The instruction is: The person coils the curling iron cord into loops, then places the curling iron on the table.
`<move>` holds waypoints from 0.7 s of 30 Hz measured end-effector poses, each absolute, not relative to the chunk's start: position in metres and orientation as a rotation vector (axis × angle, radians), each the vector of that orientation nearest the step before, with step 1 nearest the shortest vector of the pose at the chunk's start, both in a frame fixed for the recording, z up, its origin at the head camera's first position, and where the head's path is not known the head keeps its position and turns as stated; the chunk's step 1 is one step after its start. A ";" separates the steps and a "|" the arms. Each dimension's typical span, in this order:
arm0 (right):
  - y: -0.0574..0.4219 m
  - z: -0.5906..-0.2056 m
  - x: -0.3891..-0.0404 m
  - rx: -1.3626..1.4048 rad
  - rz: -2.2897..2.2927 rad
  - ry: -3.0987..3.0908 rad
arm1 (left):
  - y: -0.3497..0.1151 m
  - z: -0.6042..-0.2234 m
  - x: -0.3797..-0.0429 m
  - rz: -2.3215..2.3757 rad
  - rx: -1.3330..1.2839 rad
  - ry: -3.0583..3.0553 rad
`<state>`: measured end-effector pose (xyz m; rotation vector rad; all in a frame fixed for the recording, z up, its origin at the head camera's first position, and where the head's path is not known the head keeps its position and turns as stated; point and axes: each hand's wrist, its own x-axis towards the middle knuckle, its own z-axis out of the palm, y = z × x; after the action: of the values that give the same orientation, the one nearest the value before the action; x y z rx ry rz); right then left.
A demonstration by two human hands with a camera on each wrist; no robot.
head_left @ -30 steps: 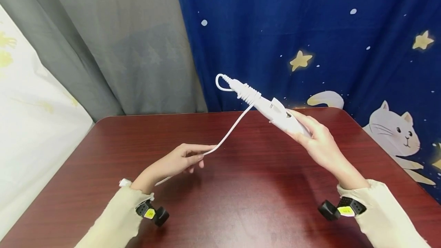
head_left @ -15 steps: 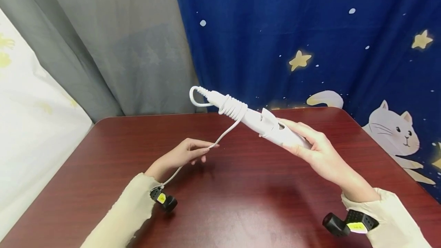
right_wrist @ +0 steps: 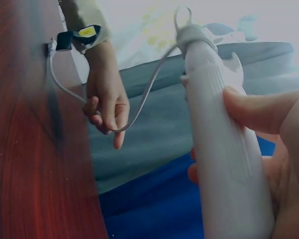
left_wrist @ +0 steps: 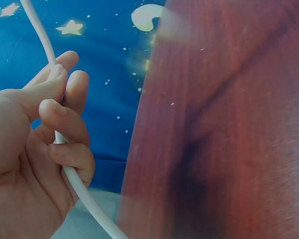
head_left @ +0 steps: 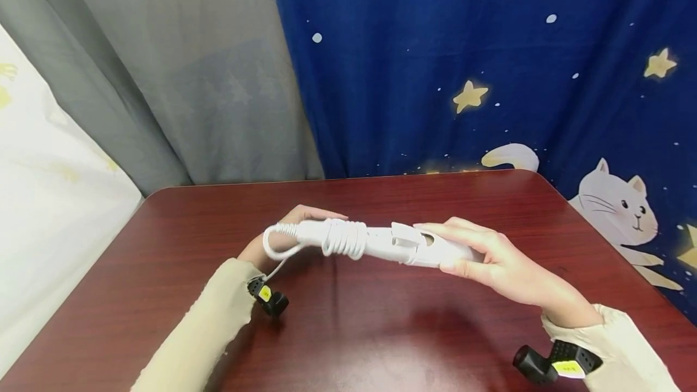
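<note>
A white hair iron point(head_left: 386, 242), its cord wound in several loops point(head_left: 345, 238) near one end, lies almost level above the table. My right hand point(head_left: 506, 265) grips its thick end, thumb along the ridged body point(right_wrist: 219, 129) in the right wrist view. A raised lever point(head_left: 407, 235) stands near the middle. My left hand point(head_left: 306, 214) is partly hidden behind the iron's corded end in the head view. Left wrist view: its thumb and forefinger pinch the loose cord point(left_wrist: 92, 204), other fingers curled around it. From there the cord runs to a white plug point(right_wrist: 52, 46) beside the left sleeve.
Beneath both hands spreads a dark red wooden table point(head_left: 348, 331). Behind it hang a grey curtain point(head_left: 190, 77) and a blue curtain point(head_left: 392, 65) with stars and a cat. White cloth point(head_left: 49, 198) borders the left side.
The iron has swung down and left, from steeply tilted to nearly level, its corded end now in front of my left hand. My left hand has shifted slightly up and right, still pinching the cord.
</note>
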<state>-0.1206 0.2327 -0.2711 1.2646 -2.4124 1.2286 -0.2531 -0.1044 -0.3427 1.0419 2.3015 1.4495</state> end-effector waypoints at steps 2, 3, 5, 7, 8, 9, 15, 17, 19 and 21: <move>0.233 -0.273 -0.120 1.319 1.190 -2.411 | -0.103 -0.338 -0.257 1.473 1.101 2.262; 0.233 -0.274 -0.120 1.336 1.176 -2.424 | -0.102 -0.335 -0.259 1.491 1.103 2.217; 0.234 -0.276 -0.120 1.355 1.129 -2.463 | -0.100 -0.329 -0.262 1.404 1.125 2.316; 0.235 -0.278 -0.120 1.363 1.075 -2.525 | -0.100 -0.322 -0.262 1.348 1.117 2.348; 0.235 -0.279 -0.120 1.366 1.049 -2.556 | -0.101 -0.317 -0.261 1.316 1.108 2.366; 0.235 -0.279 -0.120 1.367 1.015 -2.589 | -0.101 -0.312 -0.260 1.290 1.101 2.378; 0.232 -0.285 -0.122 1.430 0.891 -2.666 | -0.105 -0.279 -0.249 1.198 1.063 2.429; 0.230 -0.287 -0.123 1.451 0.880 -2.670 | -0.103 -0.270 -0.244 1.175 1.076 2.445; 0.229 -0.289 -0.124 1.456 0.867 -2.683 | -0.100 -0.262 -0.240 1.157 1.086 2.466; 0.228 -0.292 -0.126 1.451 0.844 -2.707 | -0.097 -0.256 -0.236 1.135 1.091 2.497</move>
<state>-0.1256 0.2277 -0.2916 1.4513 -2.7069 0.8437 -0.2359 -0.0968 -0.2562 1.0909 2.4972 1.1348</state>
